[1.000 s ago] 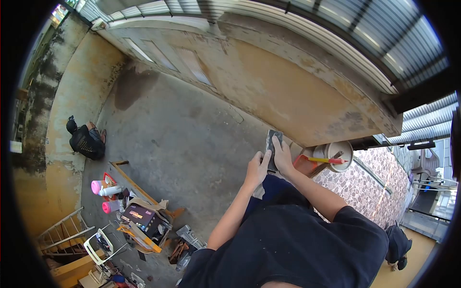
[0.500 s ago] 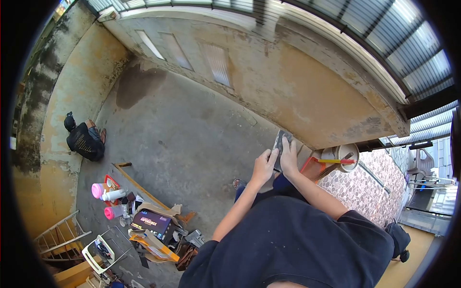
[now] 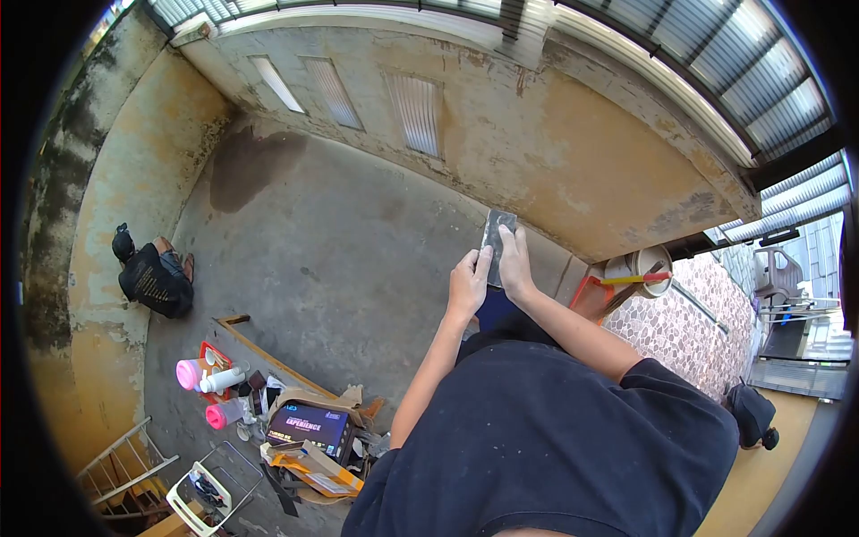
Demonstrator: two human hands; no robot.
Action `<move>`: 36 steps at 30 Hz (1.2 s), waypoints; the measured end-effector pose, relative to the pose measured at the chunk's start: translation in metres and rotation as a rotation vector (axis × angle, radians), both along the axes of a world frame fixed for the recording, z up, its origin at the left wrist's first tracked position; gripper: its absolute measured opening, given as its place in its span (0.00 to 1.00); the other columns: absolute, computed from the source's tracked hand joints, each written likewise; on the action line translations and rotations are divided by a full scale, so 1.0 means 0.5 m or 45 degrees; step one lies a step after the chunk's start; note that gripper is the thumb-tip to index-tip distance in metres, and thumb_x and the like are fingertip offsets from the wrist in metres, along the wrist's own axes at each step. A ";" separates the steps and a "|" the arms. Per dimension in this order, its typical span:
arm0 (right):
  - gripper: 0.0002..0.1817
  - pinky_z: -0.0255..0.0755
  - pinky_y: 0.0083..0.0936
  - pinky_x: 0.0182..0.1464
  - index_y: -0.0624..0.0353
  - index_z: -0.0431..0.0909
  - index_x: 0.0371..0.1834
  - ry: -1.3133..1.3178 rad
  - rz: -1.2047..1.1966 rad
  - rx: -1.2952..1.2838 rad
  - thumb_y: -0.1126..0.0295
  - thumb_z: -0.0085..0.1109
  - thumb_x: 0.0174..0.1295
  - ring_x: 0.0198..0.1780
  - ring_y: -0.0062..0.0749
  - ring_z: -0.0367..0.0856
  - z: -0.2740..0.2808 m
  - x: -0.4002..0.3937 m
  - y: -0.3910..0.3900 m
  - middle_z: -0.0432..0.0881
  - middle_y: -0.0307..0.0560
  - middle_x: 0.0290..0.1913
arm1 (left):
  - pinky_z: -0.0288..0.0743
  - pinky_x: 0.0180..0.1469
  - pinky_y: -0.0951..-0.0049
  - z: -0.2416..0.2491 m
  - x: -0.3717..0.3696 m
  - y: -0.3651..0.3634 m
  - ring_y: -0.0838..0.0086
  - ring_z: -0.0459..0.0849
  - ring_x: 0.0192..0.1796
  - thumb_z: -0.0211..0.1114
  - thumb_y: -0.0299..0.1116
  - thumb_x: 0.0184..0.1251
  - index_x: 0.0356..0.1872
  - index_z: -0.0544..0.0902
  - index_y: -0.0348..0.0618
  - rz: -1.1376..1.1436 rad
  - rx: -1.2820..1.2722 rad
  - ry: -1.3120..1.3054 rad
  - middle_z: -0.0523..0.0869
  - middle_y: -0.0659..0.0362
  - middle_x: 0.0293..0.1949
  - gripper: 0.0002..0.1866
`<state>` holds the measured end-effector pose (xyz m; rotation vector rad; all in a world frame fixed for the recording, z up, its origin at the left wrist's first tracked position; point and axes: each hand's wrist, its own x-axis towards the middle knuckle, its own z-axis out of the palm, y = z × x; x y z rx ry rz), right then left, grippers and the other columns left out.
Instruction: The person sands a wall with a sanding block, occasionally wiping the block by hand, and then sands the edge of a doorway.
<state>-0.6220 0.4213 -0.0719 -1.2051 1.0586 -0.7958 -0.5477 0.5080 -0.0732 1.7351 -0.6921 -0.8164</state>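
A flat, dark grey rectangular block (image 3: 499,225) with pale dust on it is held out in front of my body, near the foot of the stained wall (image 3: 582,170). My left hand (image 3: 469,281) closes on its left edge, fingers pointing up along it. Across its right side lies my right hand (image 3: 514,261), gripping with fingers on the upper face. The block's underside and its lower end are partly hidden by both hands. It appears apart from the wall.
Left, a person in black (image 3: 157,277) crouches by a wall. Pink-lidded containers (image 3: 189,374), a dark printed box (image 3: 309,428), a wooden strip (image 3: 268,351) and a ladder (image 3: 125,465) lie on that side. Right stand a bucket (image 3: 652,262) and an orange object (image 3: 586,293).
Both hands and the block have shifted left and upward in the view, farther from the bucket. The camera view has also moved slightly. The grip on the block looks the same.
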 end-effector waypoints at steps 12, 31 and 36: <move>0.18 0.75 0.40 0.52 0.68 0.68 0.53 0.255 -0.157 -0.117 0.60 0.52 0.78 0.48 0.48 0.84 -0.049 0.177 -0.033 0.83 0.65 0.47 | 0.71 0.38 0.54 -0.028 0.185 -0.046 0.47 0.79 0.31 0.53 0.51 0.82 0.34 0.80 0.31 -0.117 0.183 -0.085 0.81 0.37 0.29 0.28; 0.11 0.72 0.24 0.45 0.63 0.77 0.49 -0.078 0.075 0.118 0.65 0.57 0.75 0.41 0.19 0.76 -0.003 0.507 -0.118 0.82 0.40 0.40 | 0.71 0.34 0.69 0.036 0.588 -0.143 0.78 0.74 0.30 0.50 0.46 0.85 0.39 0.78 0.34 -0.263 0.111 -0.034 0.76 0.59 0.25 0.22; 0.13 0.73 0.24 0.47 0.63 0.77 0.51 0.007 0.018 0.090 0.63 0.57 0.75 0.43 0.20 0.78 -0.005 0.620 -0.062 0.84 0.46 0.42 | 0.65 0.29 0.72 0.014 0.708 -0.106 0.80 0.68 0.27 0.56 0.46 0.83 0.36 0.77 0.37 -0.296 0.046 0.199 0.74 0.62 0.23 0.20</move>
